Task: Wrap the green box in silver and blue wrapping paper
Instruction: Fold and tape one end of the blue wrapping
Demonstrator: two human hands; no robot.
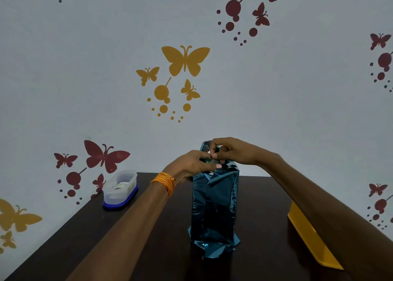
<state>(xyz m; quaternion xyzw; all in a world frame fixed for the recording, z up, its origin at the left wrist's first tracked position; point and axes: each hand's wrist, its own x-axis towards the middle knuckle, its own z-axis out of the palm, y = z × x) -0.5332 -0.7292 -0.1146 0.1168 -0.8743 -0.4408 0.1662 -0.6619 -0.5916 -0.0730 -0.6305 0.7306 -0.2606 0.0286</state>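
**Forearms (127, 227) converge at 1 fold**

The green box (206, 159) stands upright on the table (265, 195), sheathed in blue-silver wrapping paper (213, 206). The left hand (191, 163) grips the top fold; the right hand (231, 151) pinches its upper edge. Print inside the plastic tub (120, 189) is illegible.

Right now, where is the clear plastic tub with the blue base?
Head view: the clear plastic tub sits at the dark table's far-left corner, left of the left hand.

We read this as a home room, pale wall (85, 89) stencilled with yellow and maroon butterflies (185, 60), dark wooden table (261, 217) pushed against it, blue-lidded plastic tub (120, 188) on top.
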